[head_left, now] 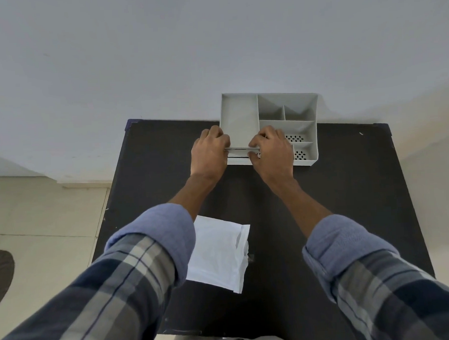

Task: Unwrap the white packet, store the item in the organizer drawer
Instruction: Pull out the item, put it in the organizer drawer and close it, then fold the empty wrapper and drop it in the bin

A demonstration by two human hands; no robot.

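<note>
Both my hands, left (209, 152) and right (272, 151), gripped what looked like a thin metal item (240, 149) at the organizer (269, 127) front; next, slot it in.

Both arms stretched toward 12 o'clock, sleeves rolled to mid-forearm; left hand (209, 152) and right hand (273, 150) knuckles up, fingers curled, pinching a thin bar between them

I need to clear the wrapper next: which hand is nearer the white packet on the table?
Left. The left hand is at the organizer's front edge, straight beyond the white packet. The right hand is at the same edge, but further to the right.
</note>
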